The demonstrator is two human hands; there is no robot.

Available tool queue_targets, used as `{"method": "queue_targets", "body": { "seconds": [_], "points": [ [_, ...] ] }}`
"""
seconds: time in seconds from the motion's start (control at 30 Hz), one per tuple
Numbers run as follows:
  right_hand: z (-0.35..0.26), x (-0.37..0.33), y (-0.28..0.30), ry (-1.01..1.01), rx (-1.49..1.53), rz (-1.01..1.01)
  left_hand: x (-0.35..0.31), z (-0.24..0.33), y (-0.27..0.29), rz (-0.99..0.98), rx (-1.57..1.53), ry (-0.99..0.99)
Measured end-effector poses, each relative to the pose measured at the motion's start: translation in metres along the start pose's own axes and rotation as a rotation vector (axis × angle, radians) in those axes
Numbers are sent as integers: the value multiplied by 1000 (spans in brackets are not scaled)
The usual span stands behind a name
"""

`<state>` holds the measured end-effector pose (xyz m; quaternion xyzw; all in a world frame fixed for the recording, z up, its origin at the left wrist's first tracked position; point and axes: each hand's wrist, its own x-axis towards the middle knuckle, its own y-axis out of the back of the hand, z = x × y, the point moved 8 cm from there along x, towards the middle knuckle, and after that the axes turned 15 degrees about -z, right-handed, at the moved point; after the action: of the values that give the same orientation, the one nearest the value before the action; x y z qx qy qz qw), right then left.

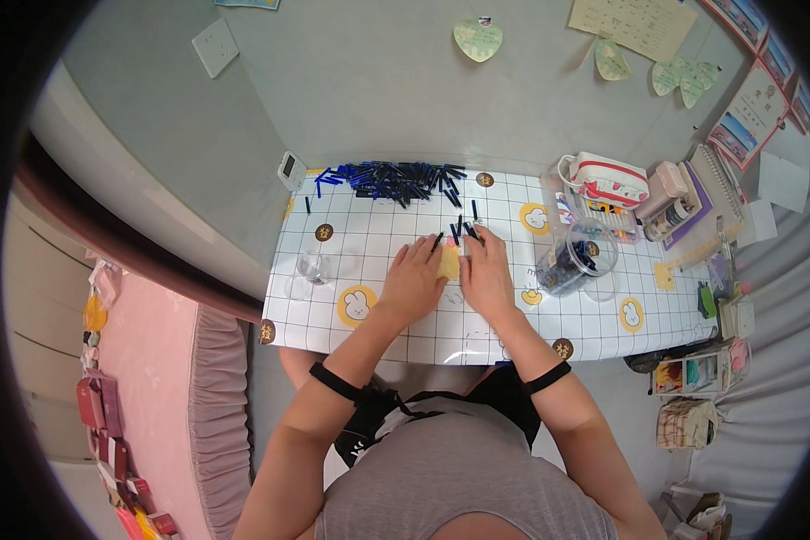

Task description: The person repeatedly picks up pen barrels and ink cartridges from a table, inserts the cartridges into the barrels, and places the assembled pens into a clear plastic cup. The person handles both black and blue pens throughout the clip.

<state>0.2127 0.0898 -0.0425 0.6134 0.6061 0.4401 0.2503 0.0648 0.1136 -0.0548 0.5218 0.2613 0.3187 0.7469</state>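
Note:
Small dark blue sticks, which look like ink cartridges (456, 234), lie loose just beyond my fingertips. My left hand (411, 281) rests low over the table, fingers stretched forward, with one dark cartridge (437, 241) at its index fingertip. Beside it, my right hand (487, 277) reaches forward with extended fingers touching the cartridges at its tips. Between the hands shows a yellow patch (449, 263); I cannot tell whether it is a cloth or a print. A large heap of cartridges (396, 180) lies against the wall. To the right, a clear plastic jar (567, 265) holds more cartridges.
A small clear cup (313, 267) stands on the gridded tablecloth (378, 234) at left. A white timer (290, 169) leans at the back left corner. The right end holds a pencil case (607, 178), a clear tray of stationery and notebooks (693, 202). The wall bounds the back.

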Motion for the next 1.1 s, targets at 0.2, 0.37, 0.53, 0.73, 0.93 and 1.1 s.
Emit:
{"method": "queue_targets", "body": {
  "seconds": [0.2, 0.37, 0.53, 0.73, 0.93, 1.1],
  "points": [
    [-9, 3, 10, 11, -72, 27, 0, -3, 25, -31, -64, 31],
    [-9, 25, 0, -8, -57, -69, 3, -10, 26, 18, -56, 43],
    [-11, 40, -9, 39, -120, -100, 4, -29, 23, 92, -56, 72],
    [-7, 51, -12, -118, -139, -187, 8, -41, 26, 92, -89, 111],
    [-9, 57, -8, -169, -146, -252, 11, -43, 27, 27, -100, 234],
    [-4, 65, -8, -195, -152, -258, 9, -47, 23, 26, -147, 234]
  ]
}}
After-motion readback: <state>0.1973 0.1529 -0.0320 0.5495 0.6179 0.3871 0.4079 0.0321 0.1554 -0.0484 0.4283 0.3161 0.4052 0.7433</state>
